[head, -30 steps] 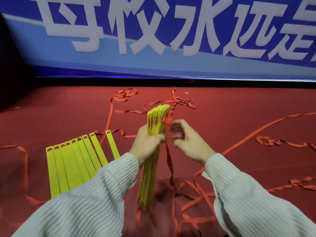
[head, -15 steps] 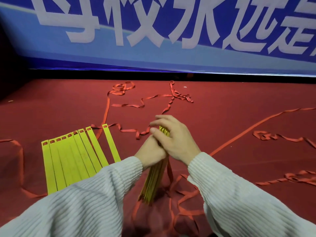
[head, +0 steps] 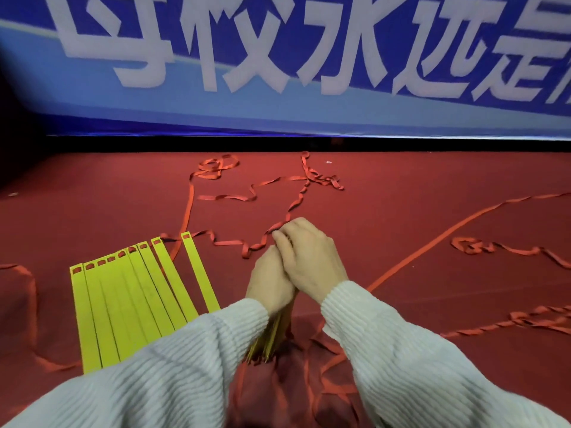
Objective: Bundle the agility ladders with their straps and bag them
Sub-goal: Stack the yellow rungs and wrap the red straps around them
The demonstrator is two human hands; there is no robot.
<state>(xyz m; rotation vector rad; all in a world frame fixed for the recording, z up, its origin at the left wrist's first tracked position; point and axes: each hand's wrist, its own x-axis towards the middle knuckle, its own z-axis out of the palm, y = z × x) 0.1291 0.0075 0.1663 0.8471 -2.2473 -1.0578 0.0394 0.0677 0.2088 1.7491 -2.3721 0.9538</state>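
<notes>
A bundle of yellow ladder rungs (head: 272, 338) stands nearly upright on the red floor, its lower end showing below my wrists. My left hand (head: 268, 281) grips the bundle around its middle. My right hand (head: 309, 257) lies over the bundle's top with curled fingers, hiding the upper ends. A red strap (head: 278, 228) runs out from under my right fingertips toward the back. Whether those fingers pinch the strap is not clear. Several more yellow rungs (head: 129, 304) lie fanned flat on the floor at left, red strap threaded through their slots.
Loose red straps (head: 312, 177) curl across the red carpet (head: 417, 186) ahead, at right (head: 494, 250) and around my arms. A blue banner (head: 278, 72) with large white characters stands along the back above a dark edge. No bag is in view.
The bundle has come down from its raised position. My right hand moved from beside the bundle onto its top and now covers the upper ends. The left hand keeps its hold.
</notes>
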